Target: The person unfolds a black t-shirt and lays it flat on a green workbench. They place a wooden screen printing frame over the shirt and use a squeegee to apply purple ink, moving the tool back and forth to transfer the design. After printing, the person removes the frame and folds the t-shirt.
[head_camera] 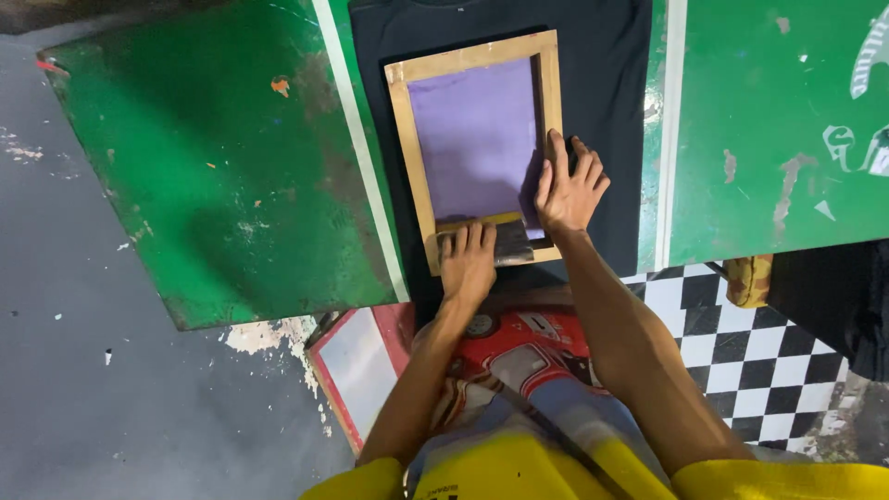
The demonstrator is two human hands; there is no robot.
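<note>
Left hand (467,262) grips squeegee (488,239) at near end of wooden screen frame (474,148), long axis running away; right hand (569,185) flat, fingers spread, on frame's rt rail.

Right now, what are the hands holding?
Left hand grips the squeegee along its top; right hand presses flat on the wooden frame, right side.

This is a small screen-printing workshop. A wooden-framed printing screen (477,139) with purple mesh lies on a dark T-shirt (602,65) spread over a worn green worktable (222,176) whose paint is chipped and scraped. Below the table's near edge the grey concrete floor (111,398) is spattered with paint.
</note>
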